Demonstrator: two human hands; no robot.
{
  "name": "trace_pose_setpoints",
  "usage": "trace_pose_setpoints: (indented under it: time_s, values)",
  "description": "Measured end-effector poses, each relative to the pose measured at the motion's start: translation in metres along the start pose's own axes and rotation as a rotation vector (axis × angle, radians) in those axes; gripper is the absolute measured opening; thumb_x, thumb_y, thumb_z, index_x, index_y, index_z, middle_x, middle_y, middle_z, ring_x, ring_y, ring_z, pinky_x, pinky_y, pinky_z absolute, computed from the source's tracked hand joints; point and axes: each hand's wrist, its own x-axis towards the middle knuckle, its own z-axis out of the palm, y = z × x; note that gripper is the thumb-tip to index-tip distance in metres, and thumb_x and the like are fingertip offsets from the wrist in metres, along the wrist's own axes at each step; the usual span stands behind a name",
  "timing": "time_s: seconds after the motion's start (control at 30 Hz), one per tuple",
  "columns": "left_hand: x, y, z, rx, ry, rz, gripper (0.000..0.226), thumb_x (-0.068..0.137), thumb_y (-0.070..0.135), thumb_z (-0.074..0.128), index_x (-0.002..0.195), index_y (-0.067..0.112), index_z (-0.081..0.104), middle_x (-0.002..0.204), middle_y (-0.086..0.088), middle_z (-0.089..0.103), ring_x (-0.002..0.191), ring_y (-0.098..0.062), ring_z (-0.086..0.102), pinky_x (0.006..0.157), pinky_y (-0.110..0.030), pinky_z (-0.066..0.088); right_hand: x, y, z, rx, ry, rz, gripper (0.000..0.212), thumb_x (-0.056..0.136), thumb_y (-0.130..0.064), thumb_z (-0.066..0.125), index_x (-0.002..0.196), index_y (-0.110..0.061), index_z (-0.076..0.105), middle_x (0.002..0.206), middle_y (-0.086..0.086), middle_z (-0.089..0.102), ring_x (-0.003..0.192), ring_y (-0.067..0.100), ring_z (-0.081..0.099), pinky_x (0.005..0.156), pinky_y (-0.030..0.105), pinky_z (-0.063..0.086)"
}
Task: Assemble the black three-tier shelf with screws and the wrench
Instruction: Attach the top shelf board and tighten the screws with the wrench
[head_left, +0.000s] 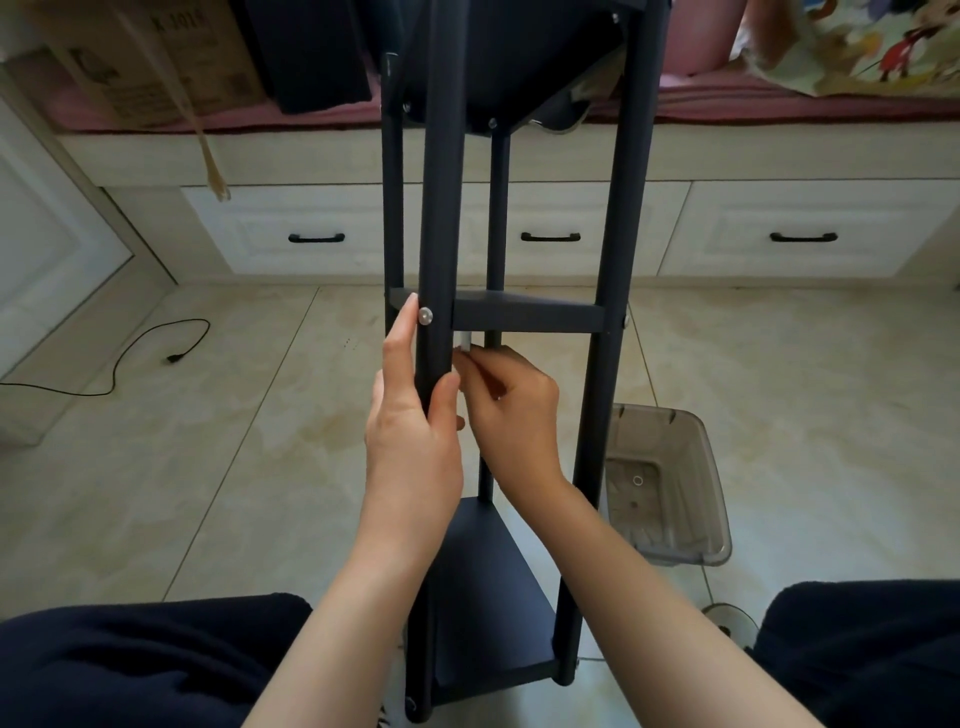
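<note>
On the far left, a black cord (130, 358) is lying on the floor (260, 441). A cardboard box (150, 57) is sitting up on the pink bed (332, 111), and white drawers (322, 236) are showing under it.

Next, the left hand (410, 415) is wrapping around the near pole (439, 260) of the black shelf (519, 312). Its thumb is curling round the right side of the pole and its fingers are reaching up the left side, so it is gripping the pole. The fingertips are almost touching a silver screw (426, 315), which is sitting in the pole where the middle tier joins it.

The shelf is lying tipped between the person's knees. Its long poles are running away from the person, with the top end leaning on the bed and the bottom tier (488, 597) close to the lap.

Just right of the pole, the right hand (506, 410) is pinching a small white thing (464, 343), and I think it is the wrench. Its tip is pointing up, just under the middle tier and behind the pole. The screw is a little up and to the left of it, on the front side. So the right hand is nearer the back of that joint, and it probably needs to come up a bit to reach it.

Further right, a clear plastic bin (670, 488) is sitting on the floor beside the shelf's right pole (613, 312).
</note>
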Motion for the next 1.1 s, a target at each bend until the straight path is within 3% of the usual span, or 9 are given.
trace_pose_setpoints:
  time_s: [0.1, 0.17, 0.23, 0.3, 0.4, 0.53, 0.77, 0.93, 1.1]
  values:
    - [-0.002, 0.001, 0.000, 0.008, 0.002, 0.002, 0.062, 0.105, 0.022, 0.048, 0.146, 0.060, 0.023, 0.124, -0.004, 0.055, 0.083, -0.013, 0.065, 0.073, -0.015, 0.051, -0.003, -0.004, -0.015, -0.007, -0.123, 0.111, 0.016, 0.096, -0.015, 0.061, 0.099, -0.011, 0.076, 0.086, 0.000, 0.072, 0.080, 0.010, 0.063, 0.076, 0.022, 0.051]
    - [-0.004, 0.003, 0.000, 0.010, -0.003, -0.007, 0.062, 0.105, 0.021, 0.047, 0.146, 0.061, 0.023, 0.123, -0.006, 0.055, 0.095, -0.021, 0.063, 0.087, -0.030, 0.055, -0.003, -0.006, -0.024, -0.026, -0.226, 0.209, 0.018, 0.097, -0.018, 0.059, 0.098, -0.014, 0.076, 0.088, -0.005, 0.072, 0.084, 0.007, 0.063, 0.076, 0.018, 0.050]
    - [-0.006, 0.005, -0.001, 0.024, -0.006, -0.016, 0.062, 0.106, 0.021, 0.046, 0.146, 0.061, 0.021, 0.122, -0.009, 0.054, 0.094, -0.023, 0.057, 0.093, -0.043, 0.053, -0.003, -0.008, -0.032, -0.048, -0.290, 0.259, 0.020, 0.098, -0.018, 0.057, 0.098, -0.014, 0.076, 0.088, -0.009, 0.070, 0.083, 0.003, 0.062, 0.074, 0.012, 0.046]
    - [-0.005, 0.005, -0.002, 0.027, -0.006, -0.019, 0.062, 0.106, 0.021, 0.046, 0.145, 0.062, 0.020, 0.120, -0.011, 0.054, 0.093, -0.025, 0.055, 0.089, -0.042, 0.051, -0.003, -0.011, -0.038, -0.064, -0.326, 0.270, 0.021, 0.098, -0.018, 0.056, 0.098, -0.013, 0.076, 0.081, -0.016, 0.065, 0.073, -0.007, 0.057, 0.067, 0.005, 0.039]
    - [-0.005, 0.004, -0.004, 0.041, -0.015, -0.031, 0.061, 0.106, 0.022, 0.047, 0.144, 0.062, 0.021, 0.121, -0.017, 0.054, 0.108, -0.040, 0.055, 0.086, -0.042, 0.048, 0.000, -0.019, -0.042, -0.079, -0.353, 0.250, 0.021, 0.098, -0.019, 0.056, 0.098, -0.013, 0.076, 0.067, -0.021, 0.056, 0.061, -0.013, 0.053, 0.057, 0.002, 0.035]
    - [-0.006, 0.006, -0.006, 0.052, -0.026, -0.029, 0.062, 0.105, 0.020, 0.047, 0.147, 0.058, 0.021, 0.131, -0.021, 0.052, 0.115, -0.045, 0.051, 0.091, -0.047, 0.048, 0.009, -0.031, -0.040, -0.114, -0.389, 0.231, 0.022, 0.099, -0.017, 0.055, 0.101, -0.012, 0.076, 0.077, -0.019, 0.061, 0.070, -0.004, 0.054, 0.067, 0.007, 0.037]
    - [-0.007, 0.009, -0.007, 0.055, -0.022, -0.015, 0.064, 0.105, 0.018, 0.048, 0.148, 0.057, 0.021, 0.133, -0.015, 0.052, 0.115, -0.045, 0.051, 0.097, -0.054, 0.046, 0.016, -0.039, -0.035, -0.128, -0.375, 0.211, 0.020, 0.098, -0.017, 0.058, 0.100, -0.013, 0.077, 0.072, -0.022, 0.058, 0.074, 0.000, 0.058, 0.065, 0.007, 0.039]
    - [-0.006, 0.009, -0.008, 0.055, -0.030, -0.014, 0.063, 0.105, 0.020, 0.048, 0.147, 0.058, 0.021, 0.132, -0.013, 0.054, 0.115, -0.046, 0.052, 0.097, -0.056, 0.047, 0.014, -0.037, -0.031, -0.164, -0.309, 0.147, 0.019, 0.097, -0.018, 0.060, 0.096, -0.013, 0.078, 0.069, -0.012, 0.065, 0.069, 0.005, 0.062, 0.063, 0.006, 0.043]
    - [-0.006, 0.010, -0.008, 0.059, -0.032, -0.014, 0.062, 0.105, 0.021, 0.048, 0.145, 0.060, 0.022, 0.127, -0.015, 0.055, 0.114, -0.045, 0.052, 0.097, -0.054, 0.048, 0.011, -0.031, -0.022, -0.191, -0.248, 0.075, 0.018, 0.096, -0.019, 0.061, 0.098, -0.012, 0.078, 0.068, -0.018, 0.060, 0.060, -0.004, 0.056, 0.062, 0.001, 0.041]
